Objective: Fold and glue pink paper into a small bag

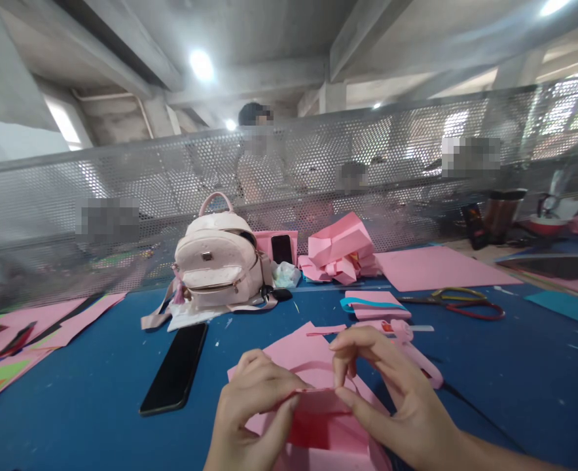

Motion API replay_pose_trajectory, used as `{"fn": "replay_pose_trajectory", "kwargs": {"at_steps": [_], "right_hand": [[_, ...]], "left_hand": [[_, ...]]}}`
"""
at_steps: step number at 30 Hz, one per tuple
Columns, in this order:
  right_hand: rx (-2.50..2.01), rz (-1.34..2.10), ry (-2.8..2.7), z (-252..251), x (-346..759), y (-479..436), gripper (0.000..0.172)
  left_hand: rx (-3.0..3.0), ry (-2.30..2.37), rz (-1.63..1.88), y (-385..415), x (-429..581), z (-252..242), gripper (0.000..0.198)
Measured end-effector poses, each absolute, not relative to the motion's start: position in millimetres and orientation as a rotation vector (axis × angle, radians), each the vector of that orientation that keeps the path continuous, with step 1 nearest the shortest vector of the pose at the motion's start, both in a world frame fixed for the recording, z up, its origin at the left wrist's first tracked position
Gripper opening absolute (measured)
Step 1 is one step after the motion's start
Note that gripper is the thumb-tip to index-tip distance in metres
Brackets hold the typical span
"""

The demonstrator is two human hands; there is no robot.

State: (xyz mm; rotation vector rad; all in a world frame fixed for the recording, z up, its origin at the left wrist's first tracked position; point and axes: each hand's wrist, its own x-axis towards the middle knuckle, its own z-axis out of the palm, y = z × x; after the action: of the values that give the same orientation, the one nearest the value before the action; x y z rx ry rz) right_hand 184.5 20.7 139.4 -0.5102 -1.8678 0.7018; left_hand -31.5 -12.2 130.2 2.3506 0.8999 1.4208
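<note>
A folded pink paper piece [318,401], shaped like an open pocket with a darker red-pink inside, lies in front of me. My left hand [254,402] is closed on its upper edge, thumb below and fingers above. From the other side, my right hand [397,389] pinches the same edge between thumb and index finger. Under the hands rests a flat pink sheet [289,347]. Just beyond my right hand is a pink glue gun [421,363] with a clear glue stick and a black cord. A narrow pink strip [326,330] lies near the sheet's far corner.
A black phone [173,373] lies left on the blue table [97,379]. Behind it stands a pale pink backpack [220,261]. Scissors [465,302], a pink packet with a blue band [377,305] and crumpled pink paper [340,248] lie farther back. A perforated metal screen [195,170] separates other people.
</note>
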Motion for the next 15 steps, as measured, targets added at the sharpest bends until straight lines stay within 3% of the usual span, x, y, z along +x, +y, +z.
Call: {"fn": "replay_pose_trajectory", "kwargs": {"at_steps": [15], "right_hand": [[-0.618, 0.918, -1.843, 135.1, 180.2, 30.5, 0.025]], "left_hand": [[1.863, 1.147, 1.493, -11.9, -22.7, 120.1, 0.019]]}}
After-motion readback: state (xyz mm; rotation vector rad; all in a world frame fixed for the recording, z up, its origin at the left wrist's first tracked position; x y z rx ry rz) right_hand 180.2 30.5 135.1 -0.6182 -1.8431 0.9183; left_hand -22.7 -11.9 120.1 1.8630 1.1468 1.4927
